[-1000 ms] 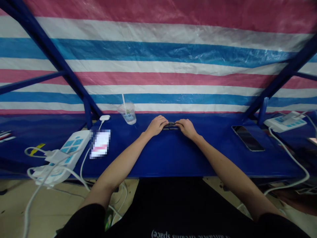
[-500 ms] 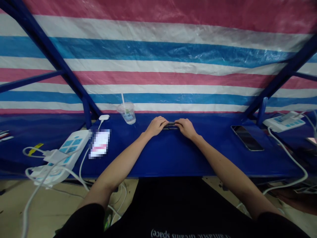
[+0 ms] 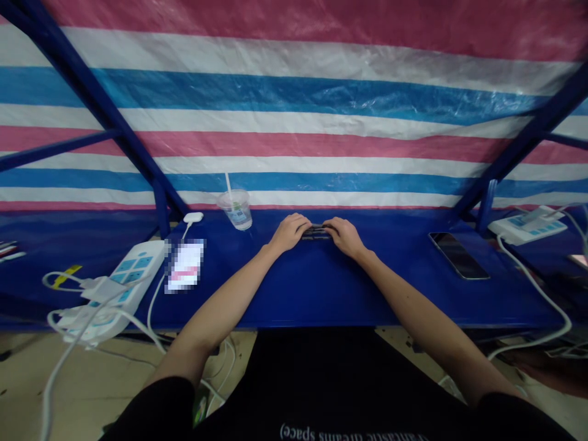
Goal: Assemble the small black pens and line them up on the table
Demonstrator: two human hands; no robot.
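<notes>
Both my hands meet over a dark, slim, bar-like object [image 3: 316, 232] near the middle of the blue tabletop. It seems to have several thin layers or rods lying side by side, and its exact kind cannot be made out. My left hand [image 3: 293, 231] is closed around its left end. Its right end is pinched by my right hand [image 3: 343, 236]. The fingers cover both ends, so only the middle part shows between them.
Left of my hands stands a clear plastic cup [image 3: 237, 210] with a straw. A pixelated phone [image 3: 185, 266] and a white power strip [image 3: 133, 275] with cables lie farther left. To the right are a black phone [image 3: 458, 255] and another power strip [image 3: 528, 228]. Striped sheeting [image 3: 298, 144] hangs behind.
The dark object has tilted or spread slightly between my hands, showing more of its layers. My fingers have shifted a little; everything else stays put.
</notes>
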